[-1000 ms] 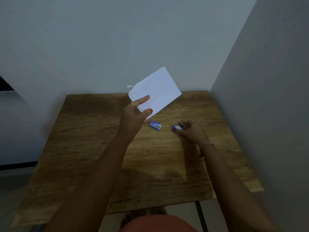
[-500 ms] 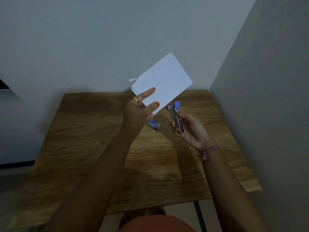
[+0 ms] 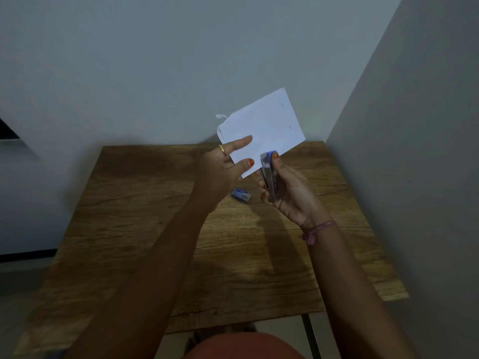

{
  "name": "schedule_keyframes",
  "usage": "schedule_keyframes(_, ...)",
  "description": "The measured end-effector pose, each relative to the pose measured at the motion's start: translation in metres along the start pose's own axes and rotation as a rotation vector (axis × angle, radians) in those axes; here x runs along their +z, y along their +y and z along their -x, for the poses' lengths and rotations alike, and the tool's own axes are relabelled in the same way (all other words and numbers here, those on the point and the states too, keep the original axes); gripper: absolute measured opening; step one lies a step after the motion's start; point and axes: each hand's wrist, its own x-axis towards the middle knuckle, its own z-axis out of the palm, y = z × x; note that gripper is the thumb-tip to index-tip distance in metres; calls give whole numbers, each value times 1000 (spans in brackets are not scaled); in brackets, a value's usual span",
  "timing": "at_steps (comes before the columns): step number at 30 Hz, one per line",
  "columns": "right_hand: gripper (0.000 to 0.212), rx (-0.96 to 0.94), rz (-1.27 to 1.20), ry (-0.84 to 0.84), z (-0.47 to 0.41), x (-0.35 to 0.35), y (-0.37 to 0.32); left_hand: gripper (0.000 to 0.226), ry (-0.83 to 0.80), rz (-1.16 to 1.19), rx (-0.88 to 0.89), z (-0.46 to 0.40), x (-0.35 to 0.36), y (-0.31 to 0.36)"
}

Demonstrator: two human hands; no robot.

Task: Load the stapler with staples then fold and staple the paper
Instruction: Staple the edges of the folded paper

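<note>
Staple box (image 3: 241, 195) label unreadable

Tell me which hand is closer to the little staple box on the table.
Left. The left hand hovers just above and left of the staple box; the right hand is raised farther off to its right.

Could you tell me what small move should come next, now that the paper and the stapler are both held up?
Probably slide the paper's lower edge into the stapler's mouth: the left hand holds it raised, and the right hand holds the stapler just beside that edge.
</note>
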Motion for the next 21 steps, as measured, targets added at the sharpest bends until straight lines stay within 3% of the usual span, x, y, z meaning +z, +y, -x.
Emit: schedule_keyframes(21, 35, 27, -33, 61, -3, 4, -4, 43, -65, -170, 86, -9, -2, 3)
